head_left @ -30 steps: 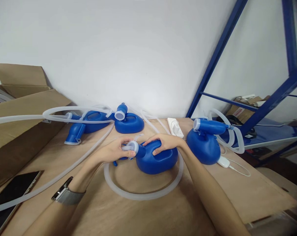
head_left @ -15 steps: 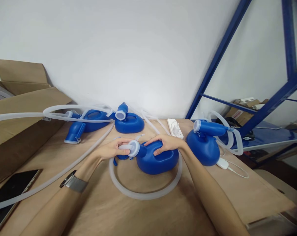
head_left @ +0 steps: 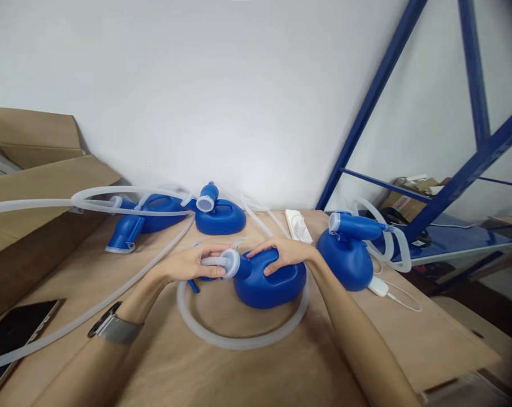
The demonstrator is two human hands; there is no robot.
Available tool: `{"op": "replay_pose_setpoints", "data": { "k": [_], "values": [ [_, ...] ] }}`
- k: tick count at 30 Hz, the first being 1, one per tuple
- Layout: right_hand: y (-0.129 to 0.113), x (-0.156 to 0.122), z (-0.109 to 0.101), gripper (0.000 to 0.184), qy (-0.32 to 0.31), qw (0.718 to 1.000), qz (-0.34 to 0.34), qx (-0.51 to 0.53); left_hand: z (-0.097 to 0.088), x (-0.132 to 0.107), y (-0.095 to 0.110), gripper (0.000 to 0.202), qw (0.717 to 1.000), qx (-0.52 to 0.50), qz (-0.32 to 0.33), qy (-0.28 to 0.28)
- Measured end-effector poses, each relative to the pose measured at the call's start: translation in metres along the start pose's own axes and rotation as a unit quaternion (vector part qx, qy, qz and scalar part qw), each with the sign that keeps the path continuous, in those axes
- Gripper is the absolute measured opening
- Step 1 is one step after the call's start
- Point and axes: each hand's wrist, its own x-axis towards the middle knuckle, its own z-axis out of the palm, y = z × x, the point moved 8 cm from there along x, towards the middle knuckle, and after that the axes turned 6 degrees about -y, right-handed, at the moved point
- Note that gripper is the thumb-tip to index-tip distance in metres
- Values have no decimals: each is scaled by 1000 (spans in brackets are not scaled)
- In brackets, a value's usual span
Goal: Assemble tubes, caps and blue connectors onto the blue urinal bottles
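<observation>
In the middle of the table, a blue plastic urinal bottle [head_left: 269, 288] rests with its neck pointing left. My right hand [head_left: 283, 253] lies over its top, fingers and thumb wrapped about the moulded handle. At the bottle's mouth sits a translucent white cap [head_left: 231, 264], with the end of a hose [head_left: 216, 261] at its centre. My left hand [head_left: 192, 263] pinches the cap and hose end between thumb and fingers. A pale hose loop [head_left: 243, 341] curves on the table around the near side of the bottle. Behind my left hand, a blue part [head_left: 194, 286] is mostly hidden.
More blue urinal bottles stand at the back left [head_left: 165, 212], back centre [head_left: 222, 220] and right [head_left: 345, 263], with hoses. An open cardboard box [head_left: 39, 237] and a phone [head_left: 18, 333] are left. A power strip [head_left: 298, 226] and blue shelf frame [head_left: 372, 102] stand right.
The camera view has shifted slightly. Both hands keep their hold on the bottle and the cap. The hose loop's left side has spread a little further left.
</observation>
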Motion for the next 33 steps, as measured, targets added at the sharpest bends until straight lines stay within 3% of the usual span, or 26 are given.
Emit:
{"op": "replay_pose_setpoints", "data": {
  "k": [5,9,11,13,16,20,26,33],
  "values": [
    [-2,1,3,72,-3,1000,-2,-10,5,-2,21,65,995,94,12,-12],
    [-5,0,1,111,44,999,11,-30,10,0,45,76,956,278,10,92],
    [-5,0,2,126,57,998,30,-26,13,0,51,70,930,339,-14,139],
    [-6,0,4,130,55,998,32,-14,17,3,53,54,918,365,-29,154],
    [-15,3,7,118,43,999,-11,-1,20,8,52,33,924,355,-15,143],
    [-27,3,8,89,31,997,-73,11,15,8,48,26,944,296,14,144],
    [-24,-1,10,56,6,999,-24,25,17,8,52,22,943,305,35,127],
    [-25,-1,14,53,-28,998,-36,35,18,8,57,21,944,307,43,116]
  ]
}}
